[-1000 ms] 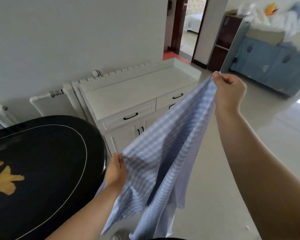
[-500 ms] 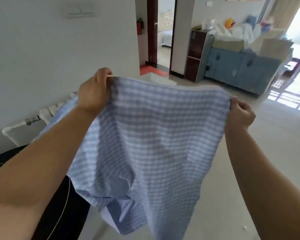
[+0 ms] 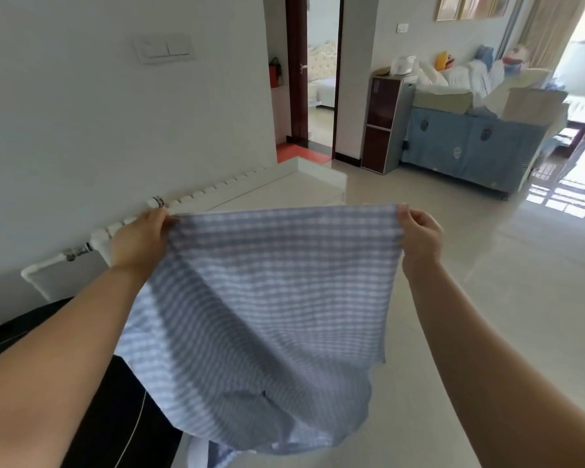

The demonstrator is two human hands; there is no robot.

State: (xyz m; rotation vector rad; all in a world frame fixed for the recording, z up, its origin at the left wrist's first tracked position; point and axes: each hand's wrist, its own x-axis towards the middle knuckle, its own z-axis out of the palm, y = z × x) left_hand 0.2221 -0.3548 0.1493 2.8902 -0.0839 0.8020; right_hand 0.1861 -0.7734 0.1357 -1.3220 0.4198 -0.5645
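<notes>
Blue checked cloth (image 3: 277, 298) | left hand (image 3: 139, 243) fingers pinch corner | right hand (image 3: 421, 238) fingers pinch corner

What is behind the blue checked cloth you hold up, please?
Above the blue checked cloth, which the left hand and right hand pinch, the far end of the white cabinet top shows; everything lower behind it is covered.

The cloth (image 3: 267, 315) hangs between the left hand (image 3: 139, 241) and the right hand (image 3: 419, 238), pinched at each top corner; the table (image 3: 115, 417) lies low at the left, under the left forearm; the radiator (image 3: 98, 238) runs along the wall behind the left hand. Beyond stands a doorway (image 3: 318, 79), with a cabinet (image 3: 385, 123) to its right and a sofa (image 3: 470, 143) further right.
</notes>
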